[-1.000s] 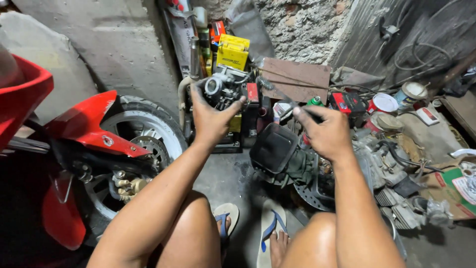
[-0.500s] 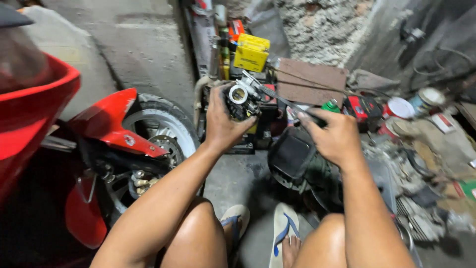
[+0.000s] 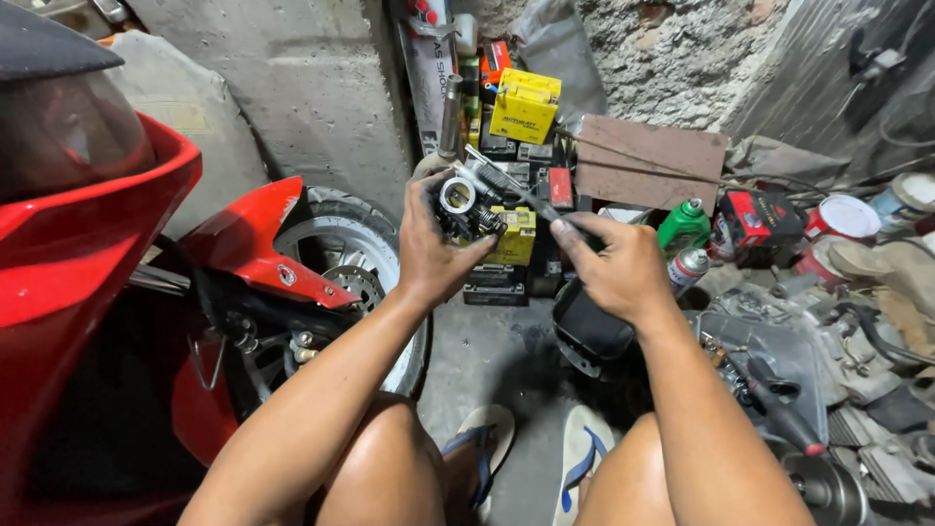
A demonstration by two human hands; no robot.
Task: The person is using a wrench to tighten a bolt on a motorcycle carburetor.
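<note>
The left hand point(image 3: 433, 255) is clamped around a small metal engine part point(image 3: 465, 203), held up in front of a stack of batteries point(image 3: 523, 109); its palm hides the part's underside. The right hand point(image 3: 609, 268) pinches a thin tool point(image 3: 506, 185) whose tip reaches the part. The handle end is buried in the fingers. Left, a red motorbike point(image 3: 117, 263) is cut off by the frame.

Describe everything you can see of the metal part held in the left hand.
The metal part is a small, grimy grey casting with a round open bore facing the camera, ringed by a pale rim, with dark fittings and a spring-like piece on its side. The left hand grips it from below, raised before stacked batteries. A slim tool pinched in the right hand reaches its upper right side.
</note>
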